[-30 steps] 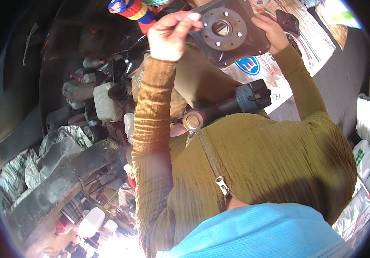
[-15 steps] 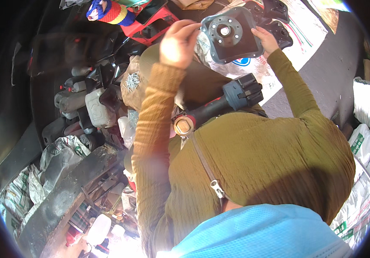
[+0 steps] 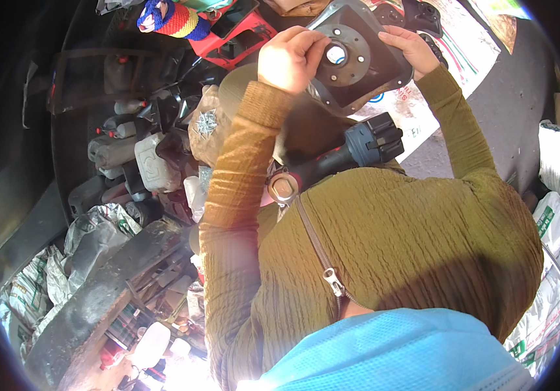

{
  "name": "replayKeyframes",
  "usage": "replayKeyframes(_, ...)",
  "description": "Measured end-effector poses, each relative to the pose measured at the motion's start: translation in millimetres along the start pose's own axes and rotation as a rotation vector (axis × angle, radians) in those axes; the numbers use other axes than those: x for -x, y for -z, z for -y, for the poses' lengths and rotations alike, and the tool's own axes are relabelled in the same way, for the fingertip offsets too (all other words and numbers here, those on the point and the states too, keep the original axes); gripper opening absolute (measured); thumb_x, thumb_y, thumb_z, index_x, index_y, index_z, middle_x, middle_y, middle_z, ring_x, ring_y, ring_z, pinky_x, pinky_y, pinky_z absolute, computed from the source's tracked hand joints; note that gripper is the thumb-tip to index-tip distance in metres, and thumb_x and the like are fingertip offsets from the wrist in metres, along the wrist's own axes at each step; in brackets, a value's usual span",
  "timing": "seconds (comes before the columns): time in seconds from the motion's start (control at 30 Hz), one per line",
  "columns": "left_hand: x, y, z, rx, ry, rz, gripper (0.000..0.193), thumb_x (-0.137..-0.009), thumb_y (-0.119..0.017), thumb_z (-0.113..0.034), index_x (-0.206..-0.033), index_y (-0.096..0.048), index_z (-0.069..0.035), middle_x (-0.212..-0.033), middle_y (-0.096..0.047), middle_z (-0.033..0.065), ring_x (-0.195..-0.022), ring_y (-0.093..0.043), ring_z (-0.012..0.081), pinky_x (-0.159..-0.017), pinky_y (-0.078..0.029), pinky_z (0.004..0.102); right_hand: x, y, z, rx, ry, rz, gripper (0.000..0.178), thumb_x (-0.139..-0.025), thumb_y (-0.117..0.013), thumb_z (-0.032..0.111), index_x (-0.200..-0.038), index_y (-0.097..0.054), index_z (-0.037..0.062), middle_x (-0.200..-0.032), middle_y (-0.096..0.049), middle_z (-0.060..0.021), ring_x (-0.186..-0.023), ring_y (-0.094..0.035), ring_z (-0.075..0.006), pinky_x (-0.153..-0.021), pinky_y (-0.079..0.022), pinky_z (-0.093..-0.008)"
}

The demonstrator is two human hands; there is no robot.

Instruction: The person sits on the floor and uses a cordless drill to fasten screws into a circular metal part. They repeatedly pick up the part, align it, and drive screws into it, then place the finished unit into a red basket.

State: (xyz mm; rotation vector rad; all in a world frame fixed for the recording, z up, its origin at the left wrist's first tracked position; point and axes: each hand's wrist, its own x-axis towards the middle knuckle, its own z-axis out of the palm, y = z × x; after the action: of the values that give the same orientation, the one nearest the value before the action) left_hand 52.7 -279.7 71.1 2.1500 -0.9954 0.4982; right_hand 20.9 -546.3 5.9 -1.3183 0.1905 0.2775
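My right hand (image 3: 413, 51) grips the right edge of a black square plate part (image 3: 384, 68), which has a round flange (image 3: 358, 68) with a central hole and several small holes. The part is held up and tilted. At the flange's upper left rim, my left hand (image 3: 293, 58) is closed in a pinch. Whatever its fingertips hold, if anything, is hidden. Below the part, a cordless power tool (image 3: 319, 163) with a blue-black battery pack (image 3: 374, 140) lies across my lap. A heap of silver screws (image 3: 206, 124) rests on a brown bag (image 3: 211, 146) left of my lap.
More black parts (image 3: 421, 16) lie on a white printed sack (image 3: 469, 49) beyond my right hand. A red plastic stand (image 3: 247, 39) and a striped knitted roll (image 3: 174, 19) are at the top. Several plastic jugs (image 3: 157, 163) crowd the left, above a dark ledge (image 3: 97, 293).
The black plate part has turned and tilted. My left hand has moved right from its upper left corner onto the flange, and the right hand has shifted slightly along the edge.
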Motion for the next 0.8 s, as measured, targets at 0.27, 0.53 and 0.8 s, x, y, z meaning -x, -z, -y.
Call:
replayKeyframes(0.27,-1.0,2.1,15.1,1.284,0.798,-0.509,0.015,-0.092,-0.058,-0.017,-0.083,-0.057,-0.004,-0.071,-0.057,0.0056,-0.065,-0.057,0.0204,-0.067,-0.053,0.0383,-11.2,15.8,-41.0,-0.195,-0.086,-0.043,0.028,-0.090,-0.061,0.018,-0.113,-0.062,0.0021,-0.103,-0.066,-0.0029,-0.092,-0.062,-0.0106,-0.082,-0.049,-0.0255)
replayKeyframes(0.53,31.1,15.4,37.9,0.192,0.672,0.142,0.057,-0.085,-0.068,-0.031,-0.125,-0.047,0.003,-0.121,-0.052,0.0208,-0.109,-0.053,0.0315,-0.092,-0.044,0.0446,-33.2,79.1,-166.8,-0.460,-0.313,-0.610,0.029,-0.089,-0.059,0.011,-0.114,-0.056,-0.0031,-0.108,-0.064,-0.0145,-0.093,-0.064,-0.0257,-0.085,-0.051,-0.0348)
replayKeyframes(0.8,82.4,46.7,20.9,-0.402,0.411,0.292,0.088,-0.069,-0.078,-0.037,-0.142,-0.037,-0.014,-0.153,-0.019,0.0151,-0.139,-0.018,0.0409,-0.106,-0.016,0.0644,-124.5,249.4,-280.2,0.311,-0.092,-0.798,0.045,-0.089,-0.054,0.031,-0.119,-0.054,-0.0022,-0.117,-0.058,-0.0181,-0.109,-0.056,-0.0301,-0.092,-0.047,-0.0434)
